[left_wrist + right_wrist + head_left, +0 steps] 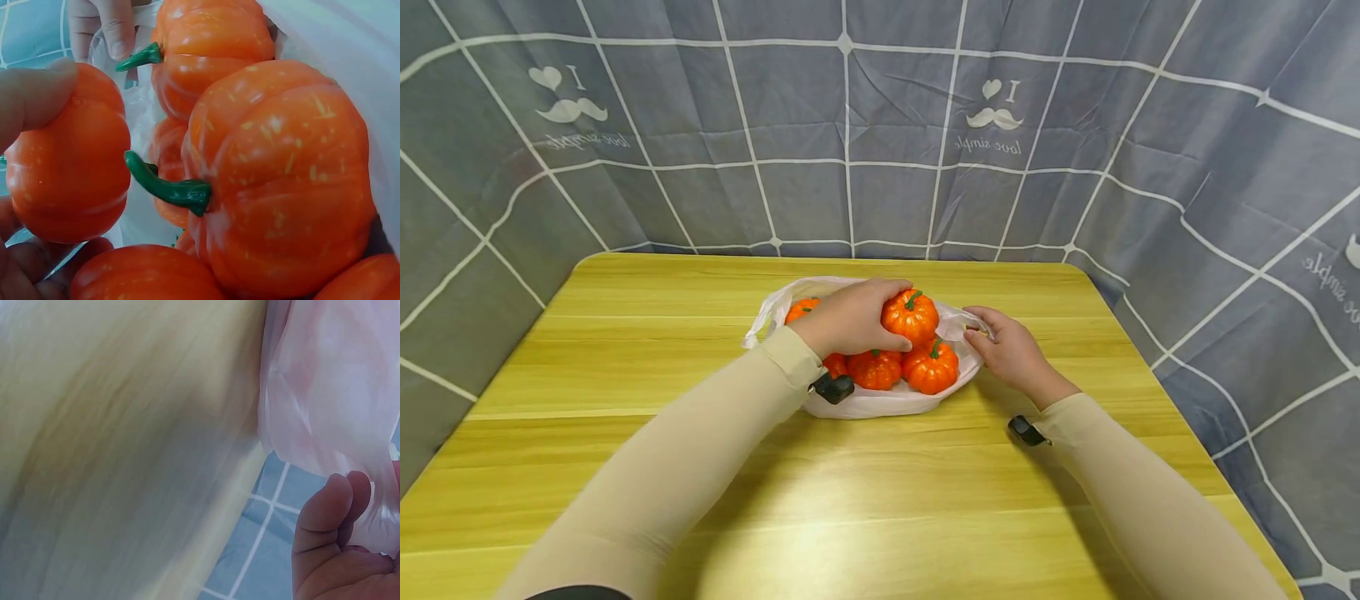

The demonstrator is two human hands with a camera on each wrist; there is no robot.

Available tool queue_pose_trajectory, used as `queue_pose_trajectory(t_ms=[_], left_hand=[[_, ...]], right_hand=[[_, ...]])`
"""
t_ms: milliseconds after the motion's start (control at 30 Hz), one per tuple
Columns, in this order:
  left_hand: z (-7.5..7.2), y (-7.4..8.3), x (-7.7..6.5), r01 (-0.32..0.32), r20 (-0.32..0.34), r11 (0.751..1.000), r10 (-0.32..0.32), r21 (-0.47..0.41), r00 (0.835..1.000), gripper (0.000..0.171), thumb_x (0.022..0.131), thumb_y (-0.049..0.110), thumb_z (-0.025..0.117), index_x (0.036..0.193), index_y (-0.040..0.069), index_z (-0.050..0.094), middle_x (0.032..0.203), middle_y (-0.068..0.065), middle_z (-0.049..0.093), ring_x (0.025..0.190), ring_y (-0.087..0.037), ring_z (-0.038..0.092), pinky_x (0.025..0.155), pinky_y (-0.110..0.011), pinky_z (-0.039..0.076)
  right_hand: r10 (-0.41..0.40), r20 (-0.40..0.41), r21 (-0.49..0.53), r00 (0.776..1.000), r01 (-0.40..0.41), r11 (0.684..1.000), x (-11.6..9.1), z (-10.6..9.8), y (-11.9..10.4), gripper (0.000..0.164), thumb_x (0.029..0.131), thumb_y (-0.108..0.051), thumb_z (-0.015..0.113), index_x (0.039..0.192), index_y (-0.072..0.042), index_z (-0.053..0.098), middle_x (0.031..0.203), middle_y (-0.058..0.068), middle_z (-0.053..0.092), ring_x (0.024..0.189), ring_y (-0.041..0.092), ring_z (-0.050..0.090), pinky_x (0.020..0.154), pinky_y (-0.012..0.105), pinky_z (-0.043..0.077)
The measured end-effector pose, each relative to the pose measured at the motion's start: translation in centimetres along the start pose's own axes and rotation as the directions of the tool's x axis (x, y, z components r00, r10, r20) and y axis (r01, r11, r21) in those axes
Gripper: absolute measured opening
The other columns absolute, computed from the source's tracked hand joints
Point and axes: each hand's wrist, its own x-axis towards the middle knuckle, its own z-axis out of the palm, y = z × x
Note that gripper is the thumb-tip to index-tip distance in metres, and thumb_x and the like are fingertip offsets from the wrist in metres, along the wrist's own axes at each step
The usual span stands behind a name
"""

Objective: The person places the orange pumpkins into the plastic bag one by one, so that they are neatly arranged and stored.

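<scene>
In the head view my left hand (856, 321) grips a small orange pumpkin (913, 315) with a green stem, over the mouth of a white plastic bag (872, 407). Inside the bag lie several similar pumpkins, one pumpkin (931, 368) right below the held one. The left wrist view has the gripped pumpkin (69, 162) between thumb and fingers, beside a larger-looking pumpkin (281, 175) in the bag. My right hand (1017, 354) pinches the bag's right edge. Up close in the right wrist view, thin plastic (337, 394) runs down to the curled fingers.
The bag stands on a yellow wood-grain table (820, 500), toward its far side. A grey-blue curtain (887, 125) with white grid lines surrounds the back and both sides. Each wrist carries a small black camera, such as the right one (1026, 431).
</scene>
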Motion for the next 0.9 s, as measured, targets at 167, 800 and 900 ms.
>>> queue_pose_trajectory(t_ms=[167,800,900], left_hand=[[0.25,0.32,0.44,0.009,0.001,0.996,-0.009,0.091,1.000,0.090,0.085,0.049,0.083,0.161,0.018,0.044,0.153,-0.003,0.058,0.135,-0.027,0.057,0.117,-0.045,0.046],[0.73,0.97,0.67,0.063,0.014,0.971,-0.068,0.232,0.998,0.088,0.087,0.054,0.081,0.158,0.015,0.048,0.147,-0.005,0.064,0.134,-0.034,0.057,0.123,-0.048,0.038],[0.72,0.99,0.66,0.065,0.016,0.968,-0.071,0.243,0.997,0.088,0.087,0.054,0.080,0.158,0.015,0.047,0.148,-0.006,0.064,0.135,-0.035,0.056,0.123,-0.048,0.038]], right_hand=[[0.000,0.001,-0.011,1.000,0.000,1.000,0.12,-0.13,0.12,0.046,0.107,-0.020,0.061,0.150,-0.006,0.055,0.139,0.021,0.068,0.132,0.040,0.063,0.113,0.058,0.048],[0.000,0.004,0.003,1.000,0.000,1.000,0.33,-0.19,0.07,0.043,0.107,-0.020,0.061,0.148,-0.006,0.058,0.141,0.020,0.067,0.129,0.039,0.062,0.112,0.058,0.048],[-0.002,0.005,0.010,1.000,0.002,1.000,0.31,-0.20,0.02,0.043,0.107,-0.020,0.061,0.147,-0.006,0.058,0.139,0.020,0.068,0.128,0.038,0.064,0.111,0.057,0.049]])
